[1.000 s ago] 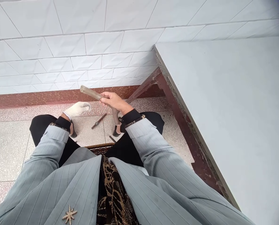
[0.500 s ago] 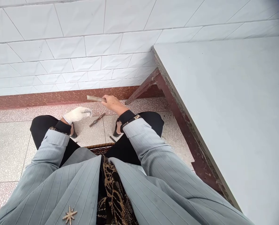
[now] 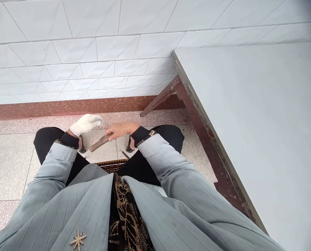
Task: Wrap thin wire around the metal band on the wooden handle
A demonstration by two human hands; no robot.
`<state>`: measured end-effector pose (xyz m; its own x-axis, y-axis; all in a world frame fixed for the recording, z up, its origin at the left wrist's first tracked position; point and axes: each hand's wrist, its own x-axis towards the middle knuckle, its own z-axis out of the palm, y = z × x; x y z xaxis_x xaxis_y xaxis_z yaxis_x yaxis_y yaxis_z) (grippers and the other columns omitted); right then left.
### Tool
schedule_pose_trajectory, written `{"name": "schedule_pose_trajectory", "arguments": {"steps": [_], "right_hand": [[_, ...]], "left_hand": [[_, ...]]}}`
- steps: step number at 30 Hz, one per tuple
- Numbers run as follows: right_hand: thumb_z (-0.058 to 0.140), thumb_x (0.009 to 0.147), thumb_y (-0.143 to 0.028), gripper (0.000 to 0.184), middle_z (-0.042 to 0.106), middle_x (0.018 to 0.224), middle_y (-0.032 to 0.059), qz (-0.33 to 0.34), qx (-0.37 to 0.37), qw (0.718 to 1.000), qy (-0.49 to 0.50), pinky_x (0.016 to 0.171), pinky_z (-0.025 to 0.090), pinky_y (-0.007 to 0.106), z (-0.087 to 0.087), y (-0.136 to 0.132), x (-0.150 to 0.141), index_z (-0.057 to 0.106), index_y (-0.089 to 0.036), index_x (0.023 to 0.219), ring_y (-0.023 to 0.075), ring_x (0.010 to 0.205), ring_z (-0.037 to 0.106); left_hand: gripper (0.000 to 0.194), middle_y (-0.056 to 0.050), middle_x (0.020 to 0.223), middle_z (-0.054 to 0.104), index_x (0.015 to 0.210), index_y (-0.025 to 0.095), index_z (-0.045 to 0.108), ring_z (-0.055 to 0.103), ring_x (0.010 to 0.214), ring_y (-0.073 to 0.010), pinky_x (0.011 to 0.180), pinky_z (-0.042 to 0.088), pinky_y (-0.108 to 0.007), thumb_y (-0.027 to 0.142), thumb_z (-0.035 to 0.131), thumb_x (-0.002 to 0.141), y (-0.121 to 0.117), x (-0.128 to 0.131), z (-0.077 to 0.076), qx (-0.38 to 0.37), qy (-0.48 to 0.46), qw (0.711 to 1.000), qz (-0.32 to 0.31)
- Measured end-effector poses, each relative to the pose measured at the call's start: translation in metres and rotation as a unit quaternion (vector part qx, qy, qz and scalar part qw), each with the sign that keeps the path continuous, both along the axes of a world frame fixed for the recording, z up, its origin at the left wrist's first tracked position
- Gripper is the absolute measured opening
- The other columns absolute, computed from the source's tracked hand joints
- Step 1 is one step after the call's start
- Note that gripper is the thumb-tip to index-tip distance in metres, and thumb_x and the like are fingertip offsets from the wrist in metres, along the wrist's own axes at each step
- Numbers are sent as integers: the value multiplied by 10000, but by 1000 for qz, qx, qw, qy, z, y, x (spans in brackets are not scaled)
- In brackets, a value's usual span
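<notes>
My right hand (image 3: pixel 122 129) grips a stick (image 3: pixel 98 143), slanted, just beyond the basket (image 3: pixel 111 162). My gloved left hand (image 3: pixel 86 124), farther beyond the basket, pinches thin string (image 3: pixel 104 130) running down to the stick.

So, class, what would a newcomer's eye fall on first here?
Probably the white-gloved left hand left of centre, beside the bare right hand, which grips a brownish rod-like piece slanting down to the left. Next come the star-shaped brooch low on the grey jacket, and the big pale tabletop filling the right side.
</notes>
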<state>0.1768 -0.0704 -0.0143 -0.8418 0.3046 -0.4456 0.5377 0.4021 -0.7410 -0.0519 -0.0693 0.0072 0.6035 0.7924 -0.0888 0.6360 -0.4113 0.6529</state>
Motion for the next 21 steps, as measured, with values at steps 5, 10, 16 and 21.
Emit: {"name": "schedule_pose_trajectory", "arguments": {"steps": [5, 10, 16, 21], "right_hand": [[675, 849, -241, 213, 687, 802, 7, -84, -20, 990, 111, 690, 432, 248, 8, 2, 10, 703, -145, 1037, 133, 721, 607], [673, 840, -251, 302, 715, 895, 46, -265, -7, 937, 227, 712, 484, 267, 5, 16, 23, 648, -138, 1120, 145, 755, 626], [589, 912, -230, 264, 736, 1011, 94, -413, -8, 880, 234, 646, 481, 252, -5, 25, 15, 611, -123, 1152, 134, 723, 620], [631, 919, -231, 252, 737, 1004, 94, -445, 169, 877, 71, 779, 470, 300, -8, 29, 14, 677, -118, 1139, 196, 879, 654]], "left_hand": [[334, -59, 1010, 759, 1001, 173, 728, 676, 949, -210, 901, 494, -336, 375, 479, 908, 13, -3, -11, 14, 13, 998, 62], [279, -58, 879, 709, 926, 142, 702, 616, 804, -173, 799, 494, -303, 345, 524, 855, 20, -5, -31, -38, -27, 995, 84], [295, -12, 794, 626, 874, 153, 662, 540, 731, -139, 761, 440, -290, 414, 525, 887, 7, 6, -41, -164, -66, 984, -21], [326, -26, 845, 646, 908, 142, 669, 555, 776, -145, 806, 440, -296, 438, 534, 890, 7, 7, -42, -177, -68, 980, -66]]}}
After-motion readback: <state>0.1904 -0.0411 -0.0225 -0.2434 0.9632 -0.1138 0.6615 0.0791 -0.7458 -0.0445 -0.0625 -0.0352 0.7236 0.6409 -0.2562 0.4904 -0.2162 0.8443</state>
